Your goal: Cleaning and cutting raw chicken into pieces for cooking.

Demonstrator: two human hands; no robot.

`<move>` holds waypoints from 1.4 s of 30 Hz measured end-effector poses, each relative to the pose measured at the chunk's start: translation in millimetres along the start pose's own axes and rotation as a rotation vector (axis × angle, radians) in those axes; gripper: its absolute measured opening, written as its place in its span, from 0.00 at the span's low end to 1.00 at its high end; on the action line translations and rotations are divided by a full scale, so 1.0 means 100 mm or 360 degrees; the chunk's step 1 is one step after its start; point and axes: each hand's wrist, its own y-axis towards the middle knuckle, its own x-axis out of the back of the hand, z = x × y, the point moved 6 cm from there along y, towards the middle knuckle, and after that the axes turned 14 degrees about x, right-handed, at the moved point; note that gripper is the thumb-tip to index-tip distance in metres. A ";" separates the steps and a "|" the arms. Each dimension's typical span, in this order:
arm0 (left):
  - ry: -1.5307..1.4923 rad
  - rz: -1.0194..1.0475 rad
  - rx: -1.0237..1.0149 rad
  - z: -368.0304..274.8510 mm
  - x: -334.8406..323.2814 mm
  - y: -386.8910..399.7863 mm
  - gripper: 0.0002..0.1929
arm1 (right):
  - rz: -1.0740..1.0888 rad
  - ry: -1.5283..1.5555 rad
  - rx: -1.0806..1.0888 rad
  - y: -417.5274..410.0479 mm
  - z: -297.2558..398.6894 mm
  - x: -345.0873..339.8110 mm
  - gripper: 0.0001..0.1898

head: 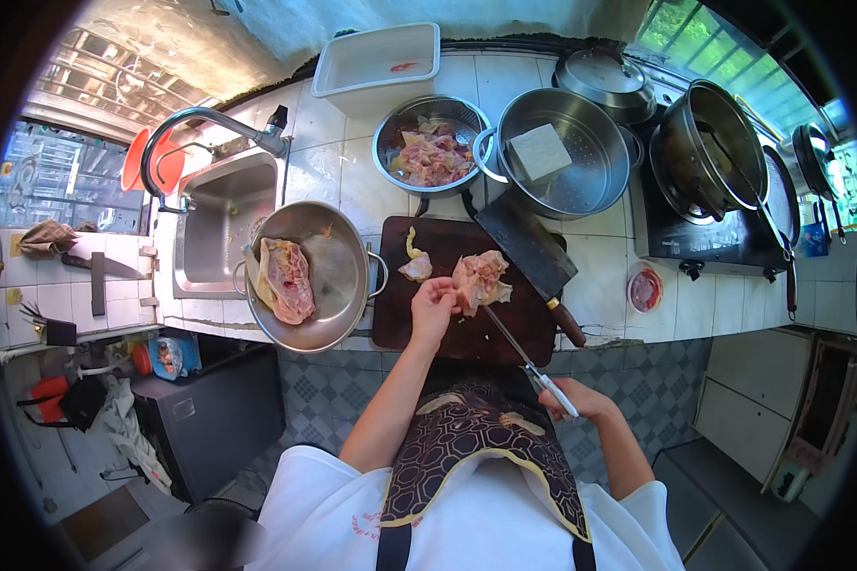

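Note:
My left hand (438, 305) pinches the edge of a chunk of raw poultry (480, 280) over the dark wooden cutting board (500, 342). In my right hand (570, 400) are the white handles of kitchen scissors (521, 350), whose long blades reach the underside of the meat. Whether the blades are apart cannot be told. A smaller raw piece (416, 267) with a yellow strip lies on the board's left part. Across the board's upper right rests a cleaver (527, 244) with a wooden handle.
Left stands a steel pan (336, 314) holding raw meat (286, 282), beside the sink (221, 214). Behind the board are a colander of cut meat (432, 153), a steamer pot (578, 193) with a white block and a plastic tub (378, 64). Right are a gas stove (707, 250) and a round container (645, 287).

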 end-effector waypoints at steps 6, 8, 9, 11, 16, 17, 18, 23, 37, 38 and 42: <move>0.0411 -0.0630 -0.0120 0.35 0.05 0.00 0.17 | 0.0079 0.0050 -0.0172 0.11 -0.01 0.08 0.26; 0.0546 -0.0641 0.0050 0.43 -0.06 -0.02 0.15 | 0.0068 0.0067 -0.0142 0.12 -0.06 0.11 0.27; 0.0541 -0.0645 0.0052 0.43 -0.09 -0.01 0.15 | 0.0051 0.0075 -0.0111 0.12 -0.05 0.14 0.28; 0.0639 -0.0878 -0.0087 0.36 -0.09 -0.04 0.15 | 0.0070 0.0079 -0.0128 0.11 -0.01 0.15 0.28; 0.0522 -0.0883 -0.0081 0.26 -0.05 0.08 0.14 | 0.0169 -0.0017 -0.0132 0.13 -0.11 0.22 0.29; 0.0385 -0.0741 -0.0027 0.28 -0.04 0.12 0.14 | 0.0213 0.0031 -0.0150 0.14 -0.10 0.21 0.29; 0.0301 -0.0580 -0.0081 0.22 -0.08 0.12 0.11 | 0.0254 0.0081 -0.0167 0.16 -0.07 0.21 0.28; 0.0182 -0.0054 -0.0011 -0.03 -0.15 -0.13 0.10 | 0.0427 0.0101 -0.0052 0.37 0.12 0.20 0.28; 0.0000 0.0158 0.0156 -0.14 -0.10 -0.20 0.08 | 0.0608 -0.0208 0.0242 0.73 0.13 0.21 0.35; 0.0006 0.0160 0.0159 -0.14 -0.10 -0.20 0.08 | 0.0604 -0.0203 0.0306 0.77 0.13 0.20 0.36; 0.0212 0.0085 0.0152 -0.11 -0.11 -0.24 0.07 | 0.0550 -0.0196 0.0329 0.89 0.27 0.10 0.35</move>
